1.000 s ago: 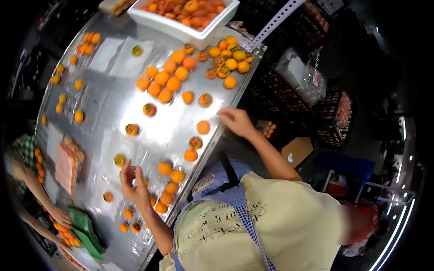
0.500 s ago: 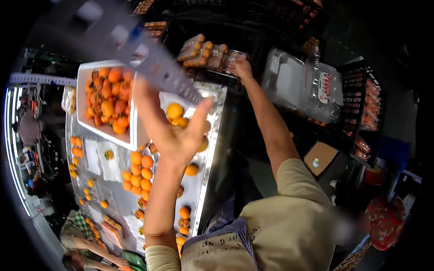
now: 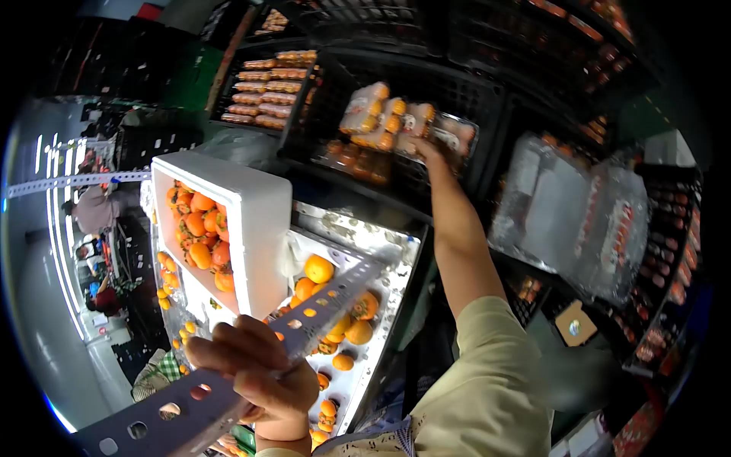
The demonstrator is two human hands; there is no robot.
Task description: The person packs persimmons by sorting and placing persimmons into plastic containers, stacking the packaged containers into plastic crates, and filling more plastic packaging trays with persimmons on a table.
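Note:
My left hand (image 3: 263, 373) is closed around a long grey slotted angle bar (image 3: 205, 396) with round holes. The bar slants from the lower left across the metal table (image 3: 381, 305), passing in front of loose orange persimmons (image 3: 352, 331). My right hand (image 3: 426, 151) reaches into a black crate (image 3: 472, 84) and grips a clear pack of persimmons (image 3: 454, 137); its fingertips are partly hidden. Beside it lie more labelled packs (image 3: 365, 108). To the left of the loose fruit, a white foam box (image 3: 266, 198) filled with persimmons stands tilted in view.
Stacked clear plastic trays (image 3: 541, 206) lie to the right. A crate of packed fruit (image 3: 270, 87) stands at the back left. A cardboard piece (image 3: 575, 324) is at the lower right. Part of another person in a green checked garment (image 3: 164, 369) shows at the lower left.
My left hand was open and spread beside the bar; now it has closed on it. The view has turned, so the crates and foam box appear shifted right. My right hand stays at the packs.

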